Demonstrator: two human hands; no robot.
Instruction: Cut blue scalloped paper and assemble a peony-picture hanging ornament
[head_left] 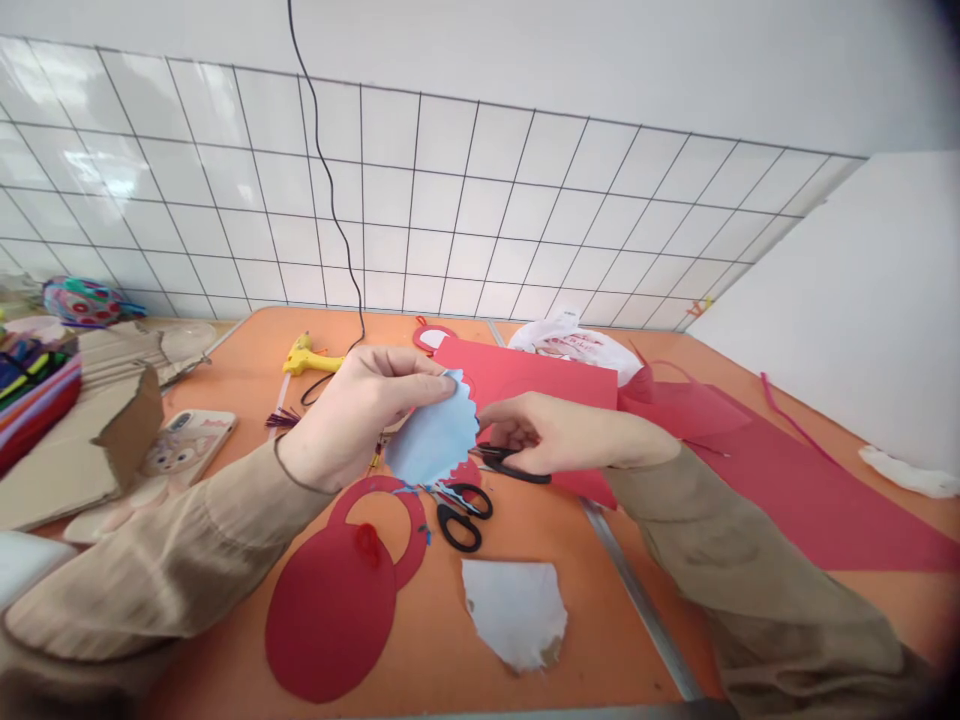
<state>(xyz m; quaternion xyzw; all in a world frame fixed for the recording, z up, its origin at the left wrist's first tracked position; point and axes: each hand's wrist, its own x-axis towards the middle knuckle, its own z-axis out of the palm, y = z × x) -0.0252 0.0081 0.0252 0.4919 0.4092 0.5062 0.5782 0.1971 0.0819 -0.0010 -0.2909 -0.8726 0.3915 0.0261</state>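
Note:
My left hand (pixel 375 400) pinches the top of a light blue paper piece (pixel 429 440) with a scalloped right edge. Beside that edge my right hand (pixel 529 435) is closed on black-handled scissors (pixel 517 468), whose blades are partly hidden by the fingers. A second pair of black-handled scissors (pixel 461 520) lies on the orange table just below the blue paper, among small blue scraps. Left of it are a red paper ring (pixel 414 540) and a red oval (pixel 330 615) overlapping it. A torn whitish piece (pixel 517 612) lies nearer the front.
Red sheets (pixel 810 480) spread over the right side, with a white plastic bag (pixel 574 350) behind. A yellow glue gun (pixel 311 357), a phone (pixel 191 445) and cardboard (pixel 90 450) are at the left. A metal strip (pixel 645 605) crosses the table.

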